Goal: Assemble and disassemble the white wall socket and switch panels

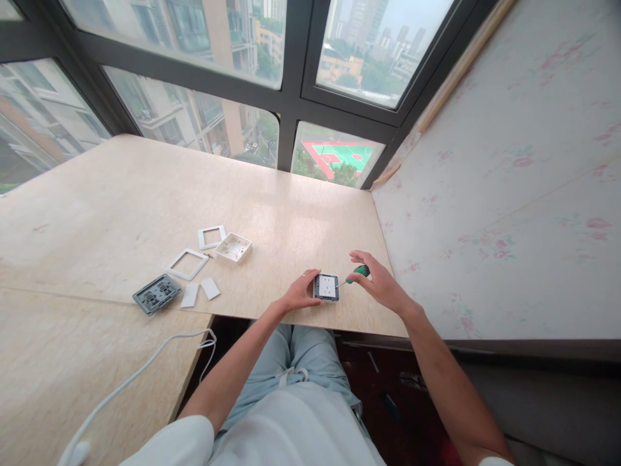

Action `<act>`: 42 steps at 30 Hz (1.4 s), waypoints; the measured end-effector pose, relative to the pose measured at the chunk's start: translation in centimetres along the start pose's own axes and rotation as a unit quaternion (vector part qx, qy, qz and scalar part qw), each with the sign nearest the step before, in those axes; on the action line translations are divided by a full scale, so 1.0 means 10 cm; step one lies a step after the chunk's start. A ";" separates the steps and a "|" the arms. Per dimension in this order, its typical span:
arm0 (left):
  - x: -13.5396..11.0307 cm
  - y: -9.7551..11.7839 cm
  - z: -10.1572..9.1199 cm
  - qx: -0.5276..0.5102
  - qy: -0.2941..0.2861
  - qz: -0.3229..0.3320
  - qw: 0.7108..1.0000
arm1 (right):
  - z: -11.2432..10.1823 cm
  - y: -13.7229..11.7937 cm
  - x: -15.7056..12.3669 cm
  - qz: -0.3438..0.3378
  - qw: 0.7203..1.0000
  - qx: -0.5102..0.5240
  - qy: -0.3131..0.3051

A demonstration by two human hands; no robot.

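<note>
A wall socket (326, 286) with a white face and dark grey frame sits in a white box near the front edge of the table. My left hand (301, 292) grips it from the left side, thumb and fingers around its edge. In my right hand (376, 281) is a screwdriver (358, 274) with a green and black handle. Its thin shaft points left, and the tip reaches the right side of the socket. Whether the tip sits in a screw is too small to tell.
Left on the table (291, 220) lie a white open box (233, 248), two white frames (188, 252), two white cover plates (189, 296) and a grey socket back (156, 294). A white cable (140, 369) runs across the lower left. The papered wall (485, 194) bounds the right side.
</note>
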State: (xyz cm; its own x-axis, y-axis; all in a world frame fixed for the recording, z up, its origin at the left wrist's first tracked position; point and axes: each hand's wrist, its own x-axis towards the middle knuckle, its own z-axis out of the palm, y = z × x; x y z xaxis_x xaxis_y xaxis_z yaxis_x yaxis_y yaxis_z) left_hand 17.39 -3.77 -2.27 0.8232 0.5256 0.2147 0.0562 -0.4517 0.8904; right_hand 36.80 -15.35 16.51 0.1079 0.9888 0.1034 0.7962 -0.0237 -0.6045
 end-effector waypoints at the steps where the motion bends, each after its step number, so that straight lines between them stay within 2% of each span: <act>1: -0.02 0.01 0.00 -0.001 0.005 -0.003 1.000 | 0.03 0.03 -0.01 -0.024 1.000 0.019 0.008; 4: -0.05 0.03 -0.01 -0.004 0.009 -0.011 1.000 | 0.07 0.06 -0.02 -0.069 0.996 0.038 0.033; 6: -0.04 0.04 -0.02 -0.006 0.008 -0.014 1.000 | 0.05 0.06 -0.03 -0.068 0.996 0.047 0.026; 11: -0.03 0.03 -0.01 -0.021 0.015 -0.020 0.999 | -0.12 0.02 -0.03 -0.023 0.991 0.086 -0.100; 14: -0.04 0.02 0.00 -0.031 0.022 -0.025 0.999 | -0.16 -0.01 -0.01 0.015 0.991 0.075 -0.107; 17: -0.03 0.03 0.00 -0.042 0.026 -0.029 0.998 | -0.14 -0.06 0.02 0.051 0.995 0.032 -0.074; 24: -0.03 0.08 -0.01 -0.048 0.026 -0.039 0.998 | -0.04 -0.16 0.08 0.070 0.996 -0.043 -0.026; 28: -0.02 0.07 -0.01 -0.047 0.026 -0.035 0.998 | -0.06 -0.10 0.05 0.072 0.997 0.006 -0.001; 31: -0.02 0.07 -0.02 -0.047 0.026 -0.031 0.998 | -0.12 0.00 0.01 0.085 0.992 0.060 0.069; 33: -0.02 0.06 -0.02 -0.046 0.024 -0.033 0.998 | -0.13 0.10 0.02 0.094 0.976 0.133 0.145; 36: -0.03 0.06 -0.02 -0.038 0.020 -0.039 0.998 | -0.08 0.32 0.10 0.090 0.929 0.273 0.234; 38: -0.03 0.07 -0.01 -0.031 0.016 -0.046 0.998 | 0.01 0.52 0.19 0.095 0.903 0.326 0.263; 42: -0.04 0.08 0.01 -0.022 0.019 -0.059 0.998 | 0.30 0.94 0.36 0.154 0.878 0.339 0.303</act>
State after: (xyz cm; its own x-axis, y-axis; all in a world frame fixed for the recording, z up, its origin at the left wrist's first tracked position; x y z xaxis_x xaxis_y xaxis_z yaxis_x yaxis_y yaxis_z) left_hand 17.15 -4.37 -1.68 0.7906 0.6003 0.1206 0.1262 -0.3525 0.9273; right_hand 42.87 -11.58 8.78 0.7151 0.6868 0.1301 0.1599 0.0205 -0.9869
